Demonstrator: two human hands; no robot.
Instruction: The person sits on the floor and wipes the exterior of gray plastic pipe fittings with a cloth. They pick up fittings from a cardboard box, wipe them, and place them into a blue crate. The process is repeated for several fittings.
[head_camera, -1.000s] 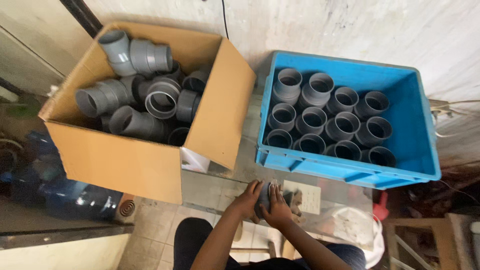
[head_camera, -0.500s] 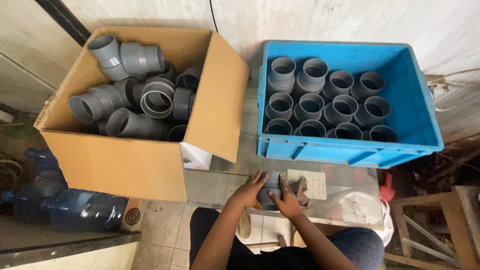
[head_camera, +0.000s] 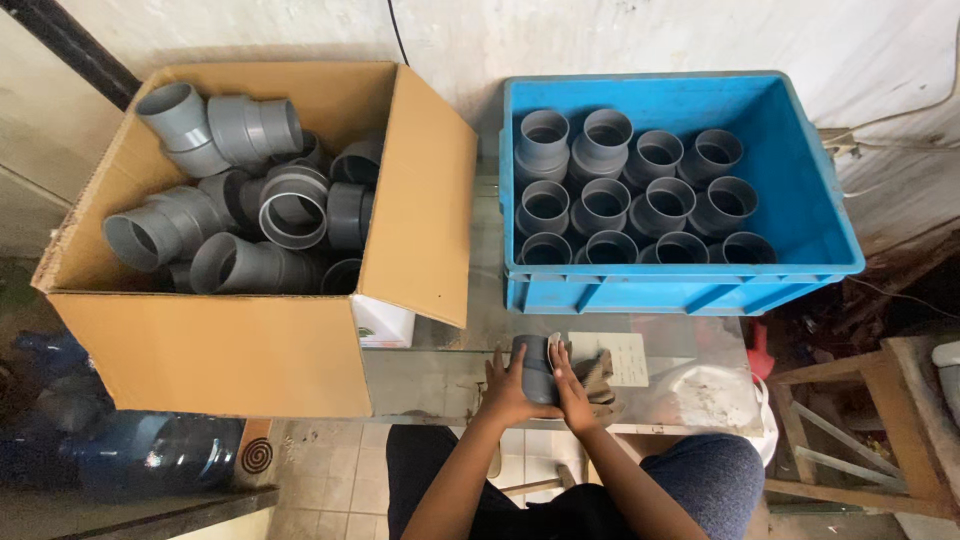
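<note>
I hold a grey plastic pipe fitting (head_camera: 535, 365) upright on the glass tabletop (head_camera: 440, 375), between both hands. My left hand (head_camera: 508, 390) wraps its left side and my right hand (head_camera: 572, 392) presses its right side, with a worn piece of brown abrasive paper (head_camera: 597, 372) under the fingers. Behind them stands a blue crate (head_camera: 810, 200) holding several grey fittings (head_camera: 600, 205) set upright in rows. To the left an open cardboard box (head_camera: 200, 345) is piled with several loose grey fittings (head_camera: 290, 205).
A white paper sheet (head_camera: 625, 355) lies on the glass next to my right hand. A white plastic bag (head_camera: 715, 395) sits at the table's right end. Blue water bottles (head_camera: 150, 450) lie on the floor at left, a wooden frame (head_camera: 870, 430) stands at right.
The view has shifted slightly. My hands have stayed in front of the crate, still closed around the fitting, which now stands more upright between them.
</note>
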